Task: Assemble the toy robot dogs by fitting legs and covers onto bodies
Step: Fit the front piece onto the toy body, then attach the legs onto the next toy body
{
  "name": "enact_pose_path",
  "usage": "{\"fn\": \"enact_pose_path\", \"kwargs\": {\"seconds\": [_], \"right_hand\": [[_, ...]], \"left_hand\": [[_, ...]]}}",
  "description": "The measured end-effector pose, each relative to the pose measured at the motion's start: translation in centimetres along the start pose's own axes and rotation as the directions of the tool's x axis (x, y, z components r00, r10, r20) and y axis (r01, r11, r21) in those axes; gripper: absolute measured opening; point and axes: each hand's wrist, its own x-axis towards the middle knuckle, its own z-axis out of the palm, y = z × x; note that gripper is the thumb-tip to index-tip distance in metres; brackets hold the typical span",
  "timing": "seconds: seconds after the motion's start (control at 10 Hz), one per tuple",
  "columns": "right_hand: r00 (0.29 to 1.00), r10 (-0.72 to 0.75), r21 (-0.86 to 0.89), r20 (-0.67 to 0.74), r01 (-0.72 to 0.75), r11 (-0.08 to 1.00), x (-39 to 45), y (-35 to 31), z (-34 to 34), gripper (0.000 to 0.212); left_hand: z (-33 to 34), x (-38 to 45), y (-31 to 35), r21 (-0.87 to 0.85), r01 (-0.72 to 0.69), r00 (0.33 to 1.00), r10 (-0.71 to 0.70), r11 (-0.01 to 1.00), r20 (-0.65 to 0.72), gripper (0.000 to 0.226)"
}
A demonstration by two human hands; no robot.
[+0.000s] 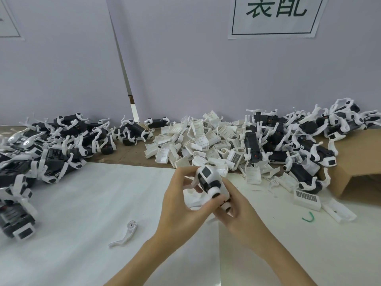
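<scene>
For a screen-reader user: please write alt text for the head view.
Two hands, left and right, hold a toy dog over a white sheet. Piles of white covers and black-and-white dogs line the wall behind; a loose leg lies on the sheet.

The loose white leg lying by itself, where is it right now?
The loose white leg lies on the white sheet, lower left of the left hand.

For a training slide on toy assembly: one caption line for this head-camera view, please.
Both hands, left and right, grip a toy robot dog above the white sheet.
</scene>
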Motion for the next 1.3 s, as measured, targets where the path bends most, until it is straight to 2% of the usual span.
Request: {"fn": "enact_pose_path", "kwargs": {"seconds": [0.1,0.2,0.3,0.4,0.5,0.6,0.7,0.8,0.9,1.0,1.1,1.2,1.3], "right_hand": [[0.999,0.025,-0.047,-0.044,-0.027,0.999,0.1,0.1,-0.8,0.048],[0.996,0.083,-0.104,-0.020,-0.085,0.991,-0.1,0.3,-1.5,0.043],[0.994,0.112,-0.161,0.000,-0.110,0.981,-0.4,0.4,-1.6,0.043],[0.991,0.131,-0.133,0.010,-0.129,0.983,-0.4,-0.3,-2.2,0.034],[0.963,0.248,0.206,0.107,-0.265,0.942,0.4,-1.9,-3.1,0.016],[0.941,0.331,0.567,0.078,-0.315,0.761,3.8,-4.7,-5.5,0.042],[0.949,0.309,0.889,-0.061,-0.089,0.449,7.9,-8.1,-8.9,0.064],[0.941,0.336,0.998,0.032,-0.051,0.047,9.1,-7.7,-9.9,0.089],[0.908,0.372,0.981,0.193,-0.191,-0.043,7.4,-2.8,-7.4,0.053],[0.906,0.402,0.908,0.136,-0.276,0.315,5.6,0.8,-4.8,0.056],[0.898,0.430,0.885,0.096,-0.274,0.375,4.8,2.7,-3.1,0.046],[0.902,0.423,0.915,0.080,-0.235,0.327,5.1,3.7,-3.0,0.044],[0.897,0.434,0.924,0.086,-0.234,0.301,5.6,3.9,-3.3,0.045]], "left_hand": [[-0.6,0.8,0.6,-0.195,0.284,0.958,-0.267,0.939,0.107,0.046],[-1.4,1.9,0.3,-0.383,0.529,0.848,-0.468,0.757,0.246,0.058],[-1.7,2.2,-0.2,-0.416,0.591,0.807,-0.509,0.691,0.300,0.053],[-1.6,2.2,-0.8,-0.321,0.538,0.843,-0.507,0.780,0.180,0.048],[-1.7,2.4,-1.7,-0.326,0.523,0.846,-0.526,0.787,0.087,0.039],[-1.9,2.7,-2.4,-0.331,0.525,0.844,-0.530,0.784,0.084,0.037],[-2.1,2.5,-2.9,-0.263,0.530,0.846,-0.521,0.806,0.109,0.039],[-2.0,2.2,-2.9,-0.160,0.495,0.868,-0.477,0.854,0.138,0.035],[-1.6,2.2,-3.1,-0.085,0.444,0.895,-0.436,0.892,0.093,0.024],[-0.8,2.7,-4.1,-0.025,0.435,0.900,-0.435,0.900,0.001,0.016],[-0.5,5.2,-6.3,0.146,0.372,0.928,-0.366,0.917,-0.067,0.008],[-1.5,10.1,-9.8,0.361,0.292,0.956,-0.268,0.886,-0.115,0.015],[-3.3,16.3,-14.0,0.559,0.347,0.936,-0.313,0.753,-0.160,0.032]]}}
